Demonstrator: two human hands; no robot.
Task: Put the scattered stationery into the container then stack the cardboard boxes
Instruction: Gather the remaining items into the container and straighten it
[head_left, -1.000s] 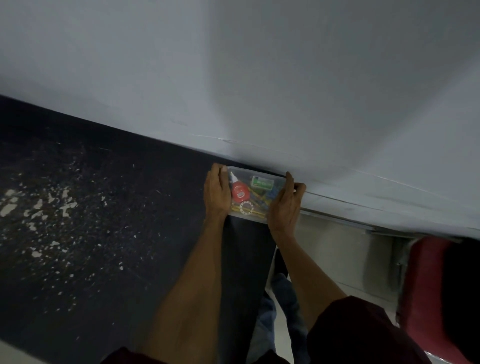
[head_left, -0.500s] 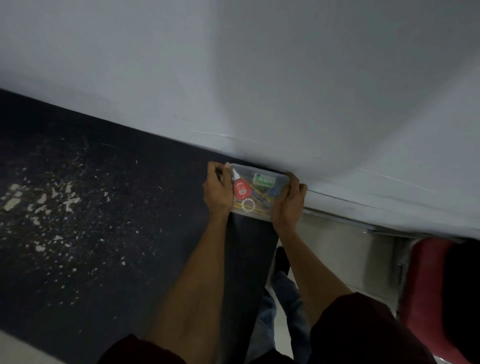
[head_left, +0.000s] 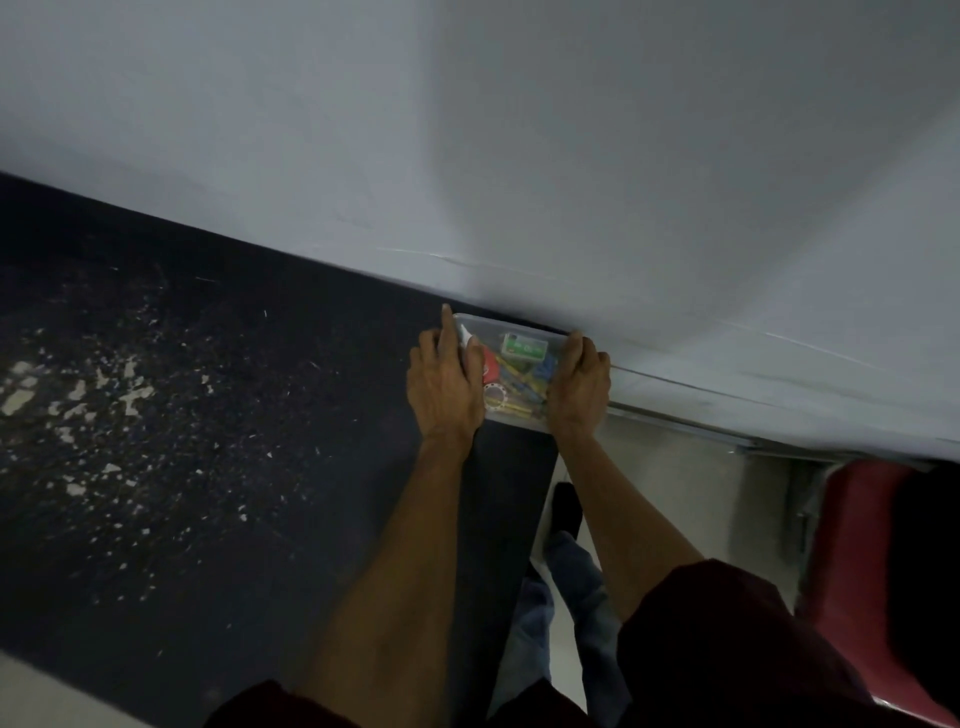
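Head view. A clear plastic container (head_left: 514, 326) stands on the far right corner of the dark table (head_left: 260, 441), its back rim just beside the pale wall (head_left: 519, 156). Inside lie mixed stationery: a green box (head_left: 523, 346), a red item with a white tip (head_left: 490, 370) and coloured sticks, too small to name. The left hand (head_left: 444, 384) holds the container's left side, forefinger straight along the wall and thumb over the rim; its grip is clamped on the container. The right hand (head_left: 576, 387) curls over the right rim, its grip likewise clamped on the container. White flecks (head_left: 78, 384) mark the table at left. A red chair (head_left: 857, 571) stands on the light floor (head_left: 675, 467) at right.
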